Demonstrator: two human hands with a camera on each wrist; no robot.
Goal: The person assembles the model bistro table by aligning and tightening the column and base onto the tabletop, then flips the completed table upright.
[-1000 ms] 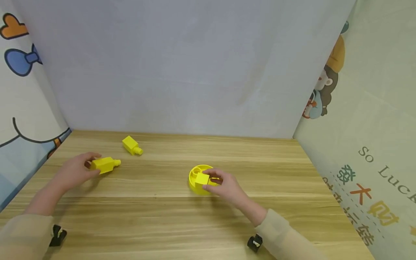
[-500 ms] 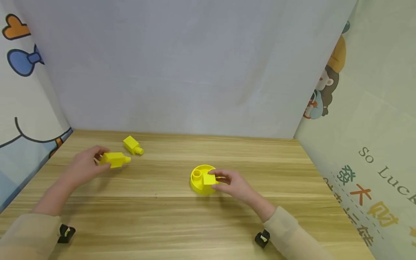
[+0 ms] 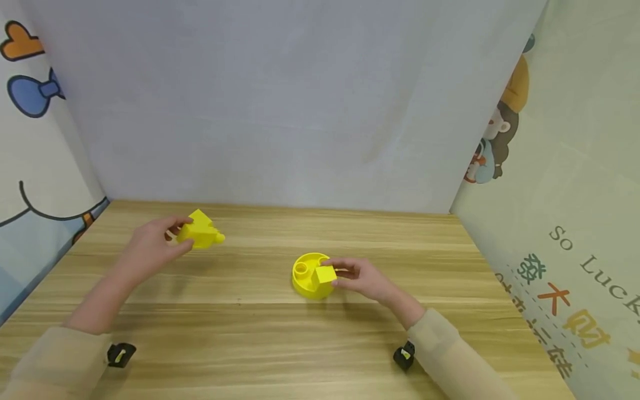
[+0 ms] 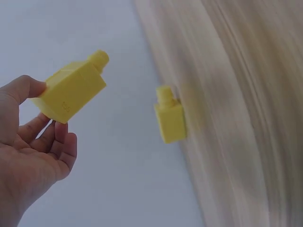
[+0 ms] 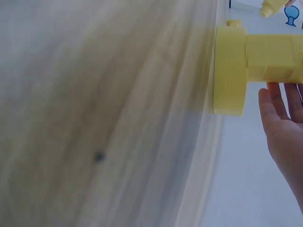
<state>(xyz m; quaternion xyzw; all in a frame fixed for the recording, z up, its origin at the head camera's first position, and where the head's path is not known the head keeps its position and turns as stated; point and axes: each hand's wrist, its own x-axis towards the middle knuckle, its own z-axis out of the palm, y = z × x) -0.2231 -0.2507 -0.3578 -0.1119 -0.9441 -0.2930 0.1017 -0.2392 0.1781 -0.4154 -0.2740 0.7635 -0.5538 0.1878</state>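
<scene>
My left hand [image 3: 155, 244] pinches a yellow bottle-shaped block [image 4: 73, 90] by its base end, raised off the table with its round neck pointing right. A second bottle-shaped block [image 4: 170, 118] lies on the table behind it; in the head view the held one partly covers it. Between thumb and fingers, my right hand [image 3: 367, 280] holds a third block [image 3: 325, 275], standing upright on a round yellow base [image 3: 302, 286]. Its lower end meets the base's open face in the right wrist view, where the block [image 5: 272, 59] stands out from the base [image 5: 229, 71].
The wooden table [image 3: 250, 344] carries all the pieces. Around the base's inside are round sockets [image 3: 301, 269]. A pale cloth [image 3: 280, 111] hangs behind the table, with printed cloths at left and right. Black wrist cameras [image 3: 120, 354] sit by both sleeves.
My left hand has carried its block right and away from me, until it overlaps the lying one. My right hand has shifted its block slightly right over the base.
</scene>
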